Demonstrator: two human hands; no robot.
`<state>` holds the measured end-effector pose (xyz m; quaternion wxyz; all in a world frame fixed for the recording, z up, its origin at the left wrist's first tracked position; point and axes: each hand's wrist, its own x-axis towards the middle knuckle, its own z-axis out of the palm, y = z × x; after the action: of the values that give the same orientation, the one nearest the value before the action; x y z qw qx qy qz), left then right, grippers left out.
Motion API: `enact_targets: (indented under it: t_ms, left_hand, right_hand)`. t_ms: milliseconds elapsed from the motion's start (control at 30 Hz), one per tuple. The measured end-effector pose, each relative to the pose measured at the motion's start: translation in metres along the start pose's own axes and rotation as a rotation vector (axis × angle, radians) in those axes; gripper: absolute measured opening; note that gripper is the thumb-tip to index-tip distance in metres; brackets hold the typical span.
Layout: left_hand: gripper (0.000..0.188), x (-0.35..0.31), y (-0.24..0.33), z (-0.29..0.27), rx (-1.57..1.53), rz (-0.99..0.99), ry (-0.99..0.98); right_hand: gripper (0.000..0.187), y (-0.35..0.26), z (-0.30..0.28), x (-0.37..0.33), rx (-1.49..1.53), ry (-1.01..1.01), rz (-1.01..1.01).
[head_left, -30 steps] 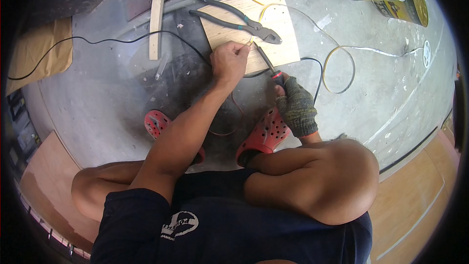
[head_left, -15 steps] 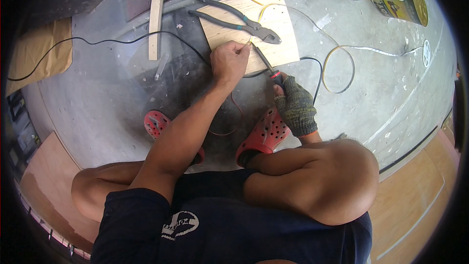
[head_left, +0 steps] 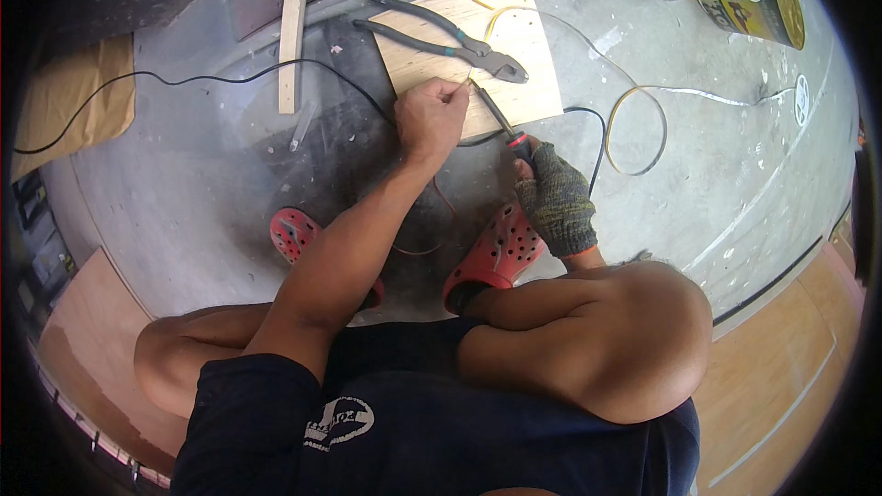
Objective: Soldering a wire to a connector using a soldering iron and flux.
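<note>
My gloved right hand (head_left: 556, 197) is closed round the handle of a soldering iron (head_left: 497, 113), whose dark shaft slants up and left. The iron's tip meets the end of a thin wire (head_left: 469, 81) pinched in the fingertips of my bare left hand (head_left: 432, 119). This happens over the near half of a pale plywood piece (head_left: 533, 37) on the floor. A thin reddish wire (head_left: 445, 193) hangs below my left hand. Large dark-handled pliers (head_left: 478, 55) lie across the board just beyond my fingers. My left fingers hide most of the wire they hold.
A yellow-and-white wire (head_left: 597, 50) loops over the concrete floor on the right. A black cord (head_left: 220, 80) runs in from the left. A wooden strip (head_left: 294, 28) lies left of the board. Two buckets (head_left: 753, 18) stand far right, and my red clogs (head_left: 496, 243) are close below.
Almost nothing differs. The iron's tip and both hands stay nearly where they were, with only a very slight shift.
</note>
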<state>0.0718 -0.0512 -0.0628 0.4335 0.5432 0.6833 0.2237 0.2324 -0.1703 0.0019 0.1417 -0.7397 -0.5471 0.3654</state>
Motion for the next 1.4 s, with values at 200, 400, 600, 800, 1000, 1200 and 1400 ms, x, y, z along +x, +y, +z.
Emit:
enact_targets:
  t_ms: [200, 400, 600, 800, 1000, 1200, 1400]
  left_hand:
    - [0.017, 0.0008, 0.0005, -0.0006, 0.022, -0.011, -0.005]
    - [0.017, 0.0008, 0.001, -0.0014, 0.035, 0.008, -0.008]
    - [0.018, 0.0008, 0.0032, -0.0019, 0.06, 0.005, -0.008]
    - [0.019, 0.0008, 0.0031, -0.0016, 0.058, 0.007, -0.002]
    - [0.018, 0.0007, 0.0042, -0.0009, 0.049, -0.005, -0.002]
    - [0.018, 0.0004, 0.0042, -0.0017, 0.042, -0.006, -0.009]
    - [0.018, 0.0013, 0.003, -0.0005, 0.054, 0.0, -0.003]
  right_hand:
    - [0.036, -0.0015, 0.0001, 0.0011, 0.002, 0.005, -0.03]
    - [0.036, -0.0018, 0.0, 0.0028, -0.005, -0.002, -0.028]
    - [0.037, -0.0053, -0.0022, 0.0022, -0.004, -0.004, -0.018]
    - [0.037, -0.0046, -0.0014, 0.0018, -0.006, 0.004, -0.03]
    - [0.036, -0.0047, -0.0016, 0.0024, -0.018, 0.007, -0.037]
    - [0.036, -0.0057, -0.0022, 0.0027, -0.025, 0.0, -0.028]
    - [0.036, -0.0067, -0.0049, 0.0015, -0.005, 0.011, -0.025]
